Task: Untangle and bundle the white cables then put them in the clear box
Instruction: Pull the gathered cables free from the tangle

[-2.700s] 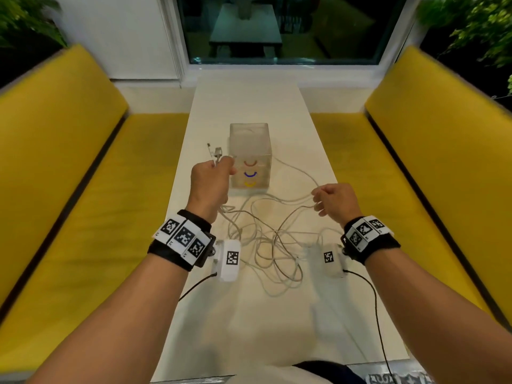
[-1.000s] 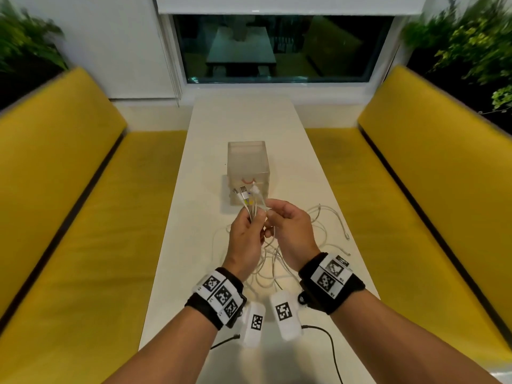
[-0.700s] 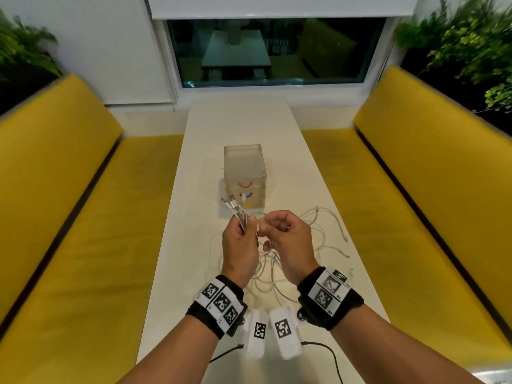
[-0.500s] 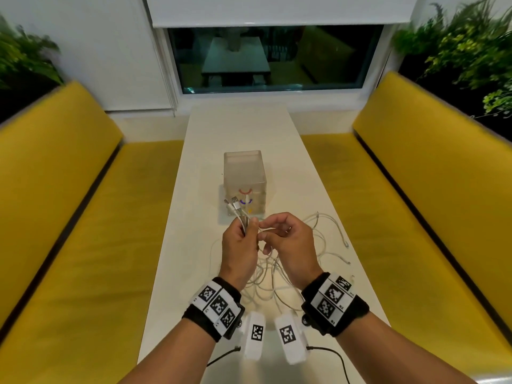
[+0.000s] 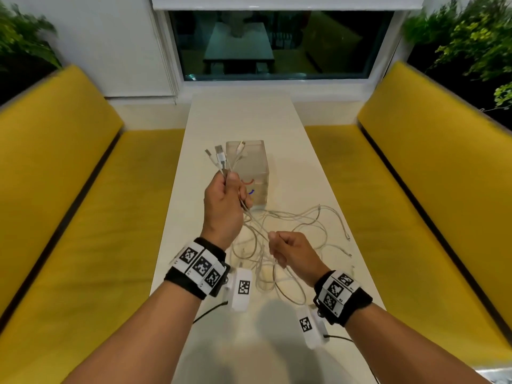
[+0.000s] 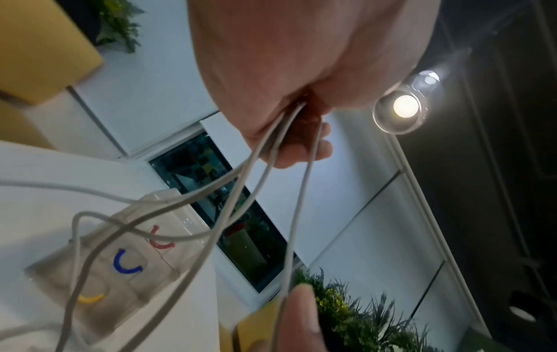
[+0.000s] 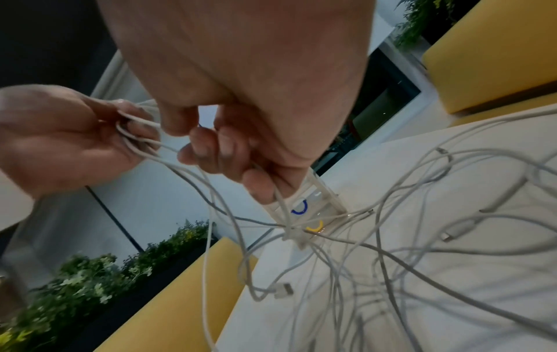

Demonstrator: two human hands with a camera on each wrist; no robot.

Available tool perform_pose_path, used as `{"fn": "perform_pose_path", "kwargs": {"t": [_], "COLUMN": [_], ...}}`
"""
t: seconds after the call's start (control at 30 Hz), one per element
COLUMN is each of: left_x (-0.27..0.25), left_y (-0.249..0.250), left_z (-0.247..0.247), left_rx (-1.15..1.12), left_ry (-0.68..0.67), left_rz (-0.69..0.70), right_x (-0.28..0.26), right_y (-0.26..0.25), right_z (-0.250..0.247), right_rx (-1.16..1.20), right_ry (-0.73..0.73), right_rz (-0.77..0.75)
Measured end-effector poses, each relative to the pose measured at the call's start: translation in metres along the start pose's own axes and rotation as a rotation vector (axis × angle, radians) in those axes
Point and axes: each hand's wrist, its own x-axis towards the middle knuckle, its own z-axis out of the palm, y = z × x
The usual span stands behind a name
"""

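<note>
Several white cables (image 5: pixel 299 231) lie tangled on the white table (image 5: pixel 243 120). My left hand (image 5: pixel 225 200) is raised and grips a bunch of them, with the plug ends (image 5: pixel 220 156) fanning out above my fist. Strands hang from that fist (image 6: pixel 280 143) toward the table. My right hand (image 5: pixel 288 252) is lower and nearer me, its fingers (image 7: pixel 241 166) curled round strands that run up to the left hand (image 7: pixel 75 143). The clear box (image 5: pixel 249 167) with red, blue and yellow arcs (image 6: pixel 128 264) stands upright just behind my left hand.
Yellow benches (image 5: pixel 77 217) flank the narrow table on both sides (image 5: pixel 432 203). A dark window (image 5: pixel 277 42) lies at the far end, with plants (image 5: pixel 465 37) in the corners. Loose plug ends (image 7: pixel 461 231) rest on the table to the right.
My hands, close together a moment ago, have separated. The left rose with the plug ends and the right slid down and back toward me along the strands.
</note>
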Motion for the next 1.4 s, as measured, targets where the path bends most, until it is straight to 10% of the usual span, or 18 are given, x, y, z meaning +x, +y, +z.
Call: {"fn": "perform_pose_path", "kwargs": {"t": [0.87,1.1,1.4], "left_x": [0.003,0.003,0.011], "left_y": [0.042,0.022,0.054], "left_z": [-0.031,-0.044,-0.056], "left_rx": [-0.307,-0.167,-0.263], "left_ry": [0.256,0.247,0.293], "left_rz": [0.112,0.057,0.138], "right_x": [0.017,0.018,0.020], "right_y": [0.040,0.013,-0.007], "right_z": [0.001,-0.007,-0.021], "right_rx": [-0.269,0.049,-0.191], "right_ry": [-0.097,0.046,-0.132], "right_rz": [0.017,0.096,0.069]}}
